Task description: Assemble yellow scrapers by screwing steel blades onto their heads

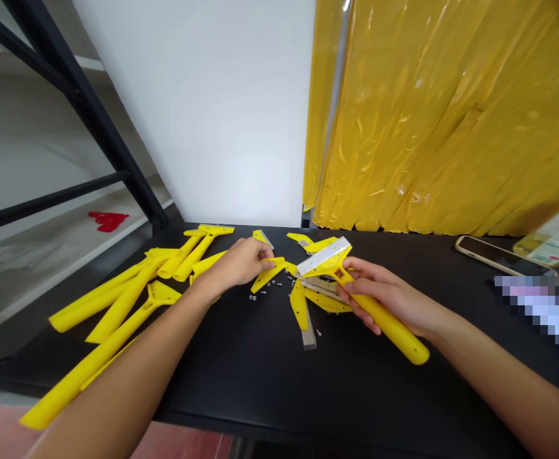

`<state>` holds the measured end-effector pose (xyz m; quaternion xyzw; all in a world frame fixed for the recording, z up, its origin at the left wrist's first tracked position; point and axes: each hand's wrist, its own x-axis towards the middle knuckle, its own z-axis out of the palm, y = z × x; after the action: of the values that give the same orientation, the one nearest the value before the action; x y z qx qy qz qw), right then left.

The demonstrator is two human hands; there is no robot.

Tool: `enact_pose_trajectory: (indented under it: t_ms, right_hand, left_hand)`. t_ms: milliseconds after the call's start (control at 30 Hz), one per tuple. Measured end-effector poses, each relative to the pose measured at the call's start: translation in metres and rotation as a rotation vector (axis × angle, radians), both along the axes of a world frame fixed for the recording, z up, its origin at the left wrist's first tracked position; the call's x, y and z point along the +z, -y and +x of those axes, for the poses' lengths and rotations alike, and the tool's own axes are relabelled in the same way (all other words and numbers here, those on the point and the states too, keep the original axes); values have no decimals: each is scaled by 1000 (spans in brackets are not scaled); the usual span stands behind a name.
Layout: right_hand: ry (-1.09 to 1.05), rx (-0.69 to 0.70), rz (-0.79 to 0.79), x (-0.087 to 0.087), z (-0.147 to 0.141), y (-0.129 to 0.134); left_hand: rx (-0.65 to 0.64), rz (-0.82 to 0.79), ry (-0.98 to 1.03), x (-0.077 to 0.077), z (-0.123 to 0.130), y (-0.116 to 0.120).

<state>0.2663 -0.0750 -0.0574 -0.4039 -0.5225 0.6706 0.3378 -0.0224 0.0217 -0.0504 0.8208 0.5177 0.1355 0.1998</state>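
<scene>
My right hand (372, 287) is wrapped around the upper handle of a yellow scraper (384, 319), whose head points up and left with a flat metal blade (324, 255) lying across it. Over the middle of the table, my left hand (243, 262) has its fingertips pinched at a yellow plastic plate (264, 278); the exact grip is partly hidden. Small screws and nuts (263, 292) lie scattered just below those fingers. Between the hands, more yellow plates (299, 305) and metal blades (309, 333) form a loose pile, partly covered by the held scraper.
Several yellow scraper handles (116, 338) lie at the left of the black table (241, 376), some under my left forearm. A phone (503, 255) and a clear box with a label (554, 236) are at the right. Yellow plastic sheeting (442, 115) and a white panel (222, 115) stand behind.
</scene>
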Motion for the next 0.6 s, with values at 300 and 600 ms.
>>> enact_pose_trajectory:
  t_ms: [300,600]
  right_hand:
    - [-12,41,-42,-5,-9,4]
    - [-18,51,-46,-8,-9,4]
  left_hand:
    - [171,-23,660,18,26,24]
    - [-50,-185,890,27,39,40]
